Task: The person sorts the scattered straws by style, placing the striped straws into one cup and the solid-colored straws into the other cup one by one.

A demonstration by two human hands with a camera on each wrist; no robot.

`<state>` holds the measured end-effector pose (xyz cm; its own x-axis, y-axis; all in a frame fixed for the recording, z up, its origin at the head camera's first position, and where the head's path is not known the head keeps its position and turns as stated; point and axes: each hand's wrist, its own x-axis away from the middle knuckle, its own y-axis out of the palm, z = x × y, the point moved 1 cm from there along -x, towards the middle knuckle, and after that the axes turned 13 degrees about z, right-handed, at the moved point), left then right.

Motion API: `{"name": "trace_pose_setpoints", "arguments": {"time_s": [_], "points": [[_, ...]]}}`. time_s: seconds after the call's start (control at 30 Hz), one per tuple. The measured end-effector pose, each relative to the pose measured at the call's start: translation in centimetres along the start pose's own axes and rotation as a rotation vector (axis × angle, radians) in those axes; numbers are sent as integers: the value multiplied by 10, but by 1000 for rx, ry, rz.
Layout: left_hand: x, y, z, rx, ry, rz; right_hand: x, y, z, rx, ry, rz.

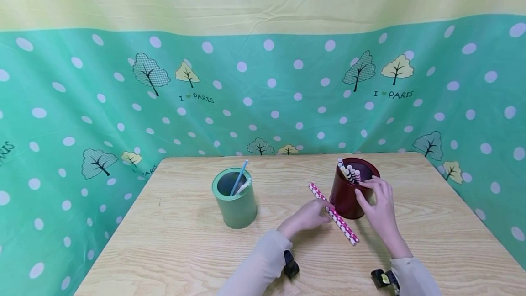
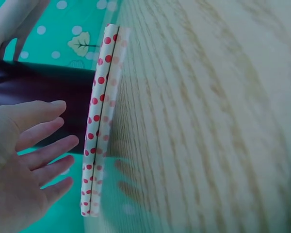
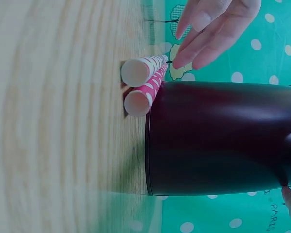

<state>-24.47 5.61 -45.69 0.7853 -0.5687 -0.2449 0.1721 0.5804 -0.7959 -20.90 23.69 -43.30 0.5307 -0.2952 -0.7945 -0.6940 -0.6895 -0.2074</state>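
Two polka-dot paper straws [image 1: 345, 229], one pink and one white, lie side by side on the table, slanting past the base of a dark red cylindrical container [image 1: 344, 195]. My left hand [image 1: 310, 216] hovers over them; in the left wrist view its fingers spread loosely beside the straws, holding nothing. At the container's upper rim, my right hand [image 1: 380, 204] grips with the thumb outside and fingertips along the edge. Several striped straws [image 1: 349, 174] stand inside the container, leaning to its left side.
A green container [image 1: 238, 211] stands left of my left hand, holding a blue straw [image 1: 240, 177] and a pale straw [image 1: 244, 186]. Behind the wooden table [image 1: 176, 223] hangs a green dotted cloth [image 1: 263, 104].
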Motion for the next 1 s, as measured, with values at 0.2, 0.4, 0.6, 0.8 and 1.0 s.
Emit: {"name": "trace_pose_setpoints", "arguments": {"time_s": [0.2, 0.4, 0.6, 0.8, 1.0], "points": [[-1, 2, 0, -43, 38, -12, 0, 0, 0, 3, 9, -6], [-2, 4, -1, -85, 66, -13, 0, 0, 1, 15, 14, -14], [-2, 5, -1, -105, 69, -10, 1, 0, 2, 16, 21, -16], [0, 5, -4, -126, 90, -30, 1, 0, 3, 15, 25, -14], [1, 6, -8, -155, 117, -24, 1, 0, 2, 13, 11, -6]]}}
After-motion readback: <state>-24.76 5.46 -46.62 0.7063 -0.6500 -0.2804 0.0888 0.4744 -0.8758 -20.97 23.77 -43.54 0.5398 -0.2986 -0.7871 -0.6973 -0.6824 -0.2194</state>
